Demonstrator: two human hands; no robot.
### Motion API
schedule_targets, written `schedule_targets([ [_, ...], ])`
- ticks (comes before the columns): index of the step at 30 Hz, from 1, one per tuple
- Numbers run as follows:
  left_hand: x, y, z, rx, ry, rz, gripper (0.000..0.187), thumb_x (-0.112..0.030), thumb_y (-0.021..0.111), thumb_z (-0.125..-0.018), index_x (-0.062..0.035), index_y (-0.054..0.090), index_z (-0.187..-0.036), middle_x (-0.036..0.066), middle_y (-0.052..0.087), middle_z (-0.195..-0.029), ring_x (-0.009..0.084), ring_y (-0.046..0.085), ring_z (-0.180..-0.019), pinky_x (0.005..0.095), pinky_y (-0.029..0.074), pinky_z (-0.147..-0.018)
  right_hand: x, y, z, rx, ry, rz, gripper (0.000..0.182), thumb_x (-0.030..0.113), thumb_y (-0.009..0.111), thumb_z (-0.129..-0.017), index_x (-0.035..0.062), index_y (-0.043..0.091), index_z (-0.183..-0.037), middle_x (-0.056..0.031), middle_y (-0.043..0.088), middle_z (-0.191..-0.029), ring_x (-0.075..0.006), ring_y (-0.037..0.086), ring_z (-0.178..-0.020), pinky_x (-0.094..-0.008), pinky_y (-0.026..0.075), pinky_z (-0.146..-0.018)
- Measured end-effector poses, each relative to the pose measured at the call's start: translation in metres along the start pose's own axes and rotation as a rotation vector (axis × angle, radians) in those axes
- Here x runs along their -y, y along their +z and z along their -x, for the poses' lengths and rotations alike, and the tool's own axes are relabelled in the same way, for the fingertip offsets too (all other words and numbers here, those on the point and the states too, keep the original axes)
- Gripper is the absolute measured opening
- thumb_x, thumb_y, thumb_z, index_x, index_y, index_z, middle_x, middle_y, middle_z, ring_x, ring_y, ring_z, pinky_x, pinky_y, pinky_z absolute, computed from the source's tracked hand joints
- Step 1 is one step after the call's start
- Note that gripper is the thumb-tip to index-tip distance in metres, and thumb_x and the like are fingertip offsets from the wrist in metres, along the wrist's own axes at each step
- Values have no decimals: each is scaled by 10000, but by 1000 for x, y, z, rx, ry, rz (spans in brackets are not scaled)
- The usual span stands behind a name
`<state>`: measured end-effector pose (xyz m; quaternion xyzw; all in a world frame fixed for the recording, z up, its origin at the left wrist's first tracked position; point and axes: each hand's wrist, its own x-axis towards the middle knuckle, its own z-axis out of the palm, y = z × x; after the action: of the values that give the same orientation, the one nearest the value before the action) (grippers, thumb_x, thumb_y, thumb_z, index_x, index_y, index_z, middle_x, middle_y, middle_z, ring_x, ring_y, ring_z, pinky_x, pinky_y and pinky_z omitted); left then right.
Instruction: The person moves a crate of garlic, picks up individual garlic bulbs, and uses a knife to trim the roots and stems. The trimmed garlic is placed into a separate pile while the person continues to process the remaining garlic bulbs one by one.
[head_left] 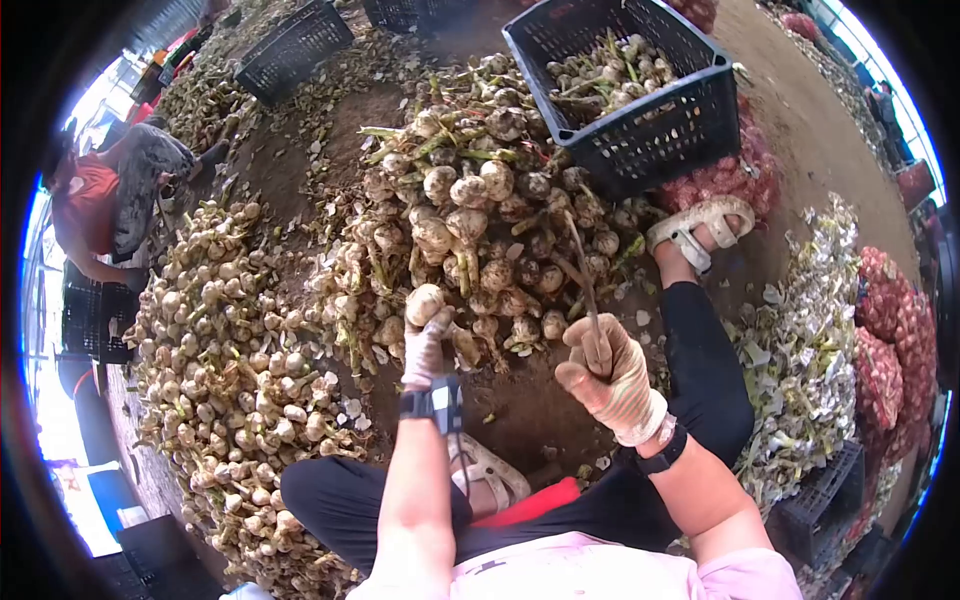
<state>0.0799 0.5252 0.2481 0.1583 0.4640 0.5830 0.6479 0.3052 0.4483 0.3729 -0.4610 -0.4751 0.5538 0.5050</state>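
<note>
left hand (425,345): gloved, gripping a garlic bulb (424,303)
right hand (610,375): gloved, closed on a knife (585,290)
crate (690,125), upper right: partly filled
garlic pile (470,230), centre: large, untrimmed

**Around the garlic floor**

A black plastic crate (640,100) sits tilted at the top, part-filled with trimmed bulbs. Red mesh sacks (885,350) line the right edge beside a drift of papery skins (815,330). Another person (110,200) (in a red top) crouches at far left by a second crate (295,45).
</note>
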Motion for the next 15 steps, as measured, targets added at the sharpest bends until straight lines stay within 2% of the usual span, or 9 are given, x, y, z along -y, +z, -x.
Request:
schedule_targets([
  [1,-12,5,11,89,22,-70,455,21,695,-694,-113,535,-1098,34,617,-969,142,609,-818,284,524,-658,3,2,0,-19,-15,-115,184,-1,625,-790,50,516,-929,72,375,-709,-7,308,-570,-144,273,-504],
  [5,-69,25,78,225,-42,-316,634,83,695,-639,-101,464,-1199,34,595,-1017,151,606,-875,284,529,-733,7,0,3,34,143,-80,159,26,636,-769,46,540,-895,56,422,-694,-14,349,-566,-174,332,-499],
  [6,-78,28,93,263,53,-485,674,64,715,-623,-82,446,-1224,36,586,-1037,148,587,-926,283,509,-790,7,2,6,30,151,-84,159,26,636,-769,46,540,-895,56,422,-694,-14,349,-566,-174,332,-499],
  [8,-101,47,132,366,-62,-360,714,40,738,-602,-64,432,-1238,42,578,-1062,138,570,-960,289,483,-844,8,7,10,87,-182,495,187,70,681,-718,55,564,-864,6,493,-642,-74,459,-551,-227,399,-516],
  [9,-99,43,137,362,-42,-413,757,17,765,-573,-39,418,-1243,40,584,-1050,132,570,-950,283,480,-847,10,5,13,179,-181,527,227,171,717,-685,100,580,-852,-109,606,-710,-292,606,-634,-332,485,-579],
  [10,-104,46,144,387,-85,-485,761,-5,784,-564,-23,413,-1228,44,594,-1022,133,578,-930,278,489,-827,15,11,16,217,-214,627,204,158,708,-660,107,582,-812,-87,609,-702,-291,605,-638,-342,479,-567],
  [12,-90,26,146,432,73,-821,716,-26,791,-573,-12,431,-1191,52,602,-999,134,588,-902,275,501,-806,13,18,19,275,-321,723,185,161,688,-655,114,572,-790,-72,598,-679,-291,601,-646,-366,472,-560],
  [13,-95,31,154,394,-51,-688,682,-40,804,-581,-12,445,-1161,65,607,-990,135,597,-881,282,509,-795,12,21,20,279,-317,723,185,161,688,-655,114,572,-790,-72,598,-679,-291,601,-646,-366,472,-560],
  [15,-95,41,168,369,4,-597,680,-36,807,-584,-11,447,-1160,67,610,-985,132,598,-881,282,512,-789,11,26,21,342,-363,778,191,194,679,-653,121,561,-785,-62,582,-672,-283,598,-647,-381,464,-557],
])
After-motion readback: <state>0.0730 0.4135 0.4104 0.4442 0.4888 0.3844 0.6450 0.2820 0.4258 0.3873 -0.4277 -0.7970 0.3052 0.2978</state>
